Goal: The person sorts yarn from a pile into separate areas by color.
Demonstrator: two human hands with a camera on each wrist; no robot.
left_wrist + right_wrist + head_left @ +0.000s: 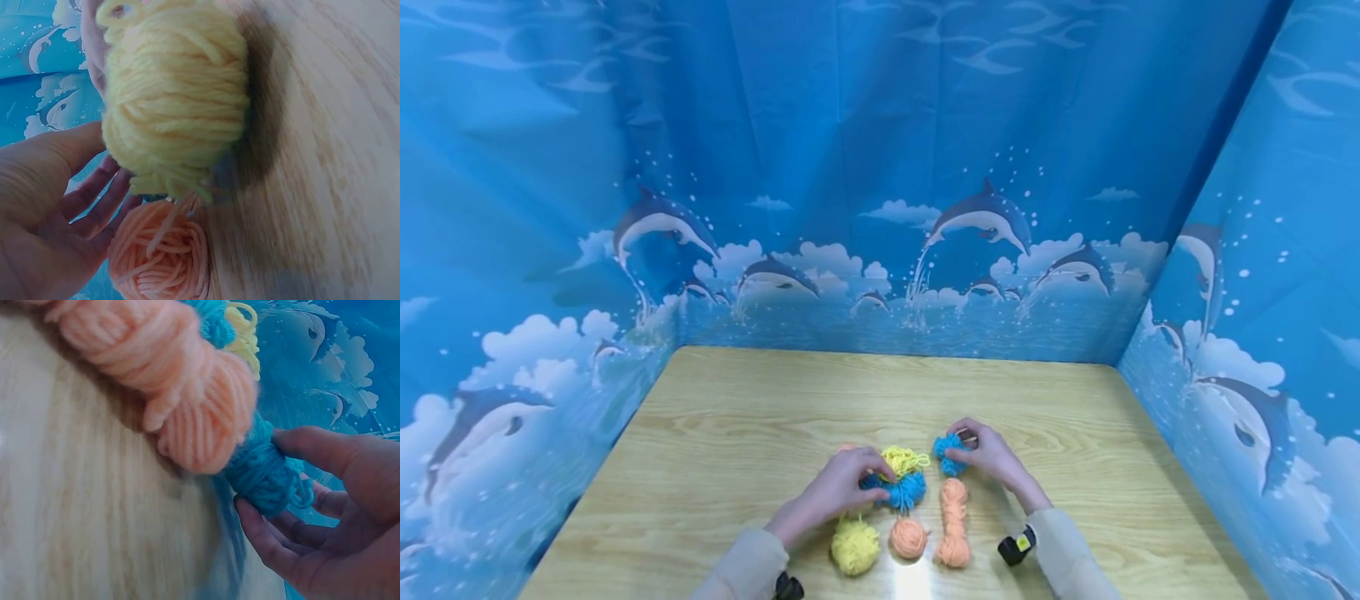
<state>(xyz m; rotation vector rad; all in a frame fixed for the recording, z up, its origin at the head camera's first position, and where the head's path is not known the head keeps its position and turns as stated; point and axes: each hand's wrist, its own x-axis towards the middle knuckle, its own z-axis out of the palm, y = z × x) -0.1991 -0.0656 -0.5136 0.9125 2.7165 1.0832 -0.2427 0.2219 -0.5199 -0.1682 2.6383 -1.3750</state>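
Observation:
My right hand (988,454) pinches a small blue yarn bundle (951,454) between thumb and fingers. The right wrist view shows the same blue bundle (265,472) with the thumb above and fingers below. On the left, my left hand (850,483) has its thumb and fingers curled round a larger blue yarn bundle (907,492). Behind that bundle lies a loose yellow yarn bundle (902,460). In the left wrist view a pale yellow yarn ball (178,100) and a peach yarn ball (159,256) hide what the left hand (56,206) grips.
Nearer the front edge are the pale yellow ball (855,546), the round peach ball (908,538) and a long peach skein (953,523) pinched in its middle. A bit of peach yarn (846,447) shows behind the left hand. Dolphin-print curtains (880,208) surround the wooden table (737,400).

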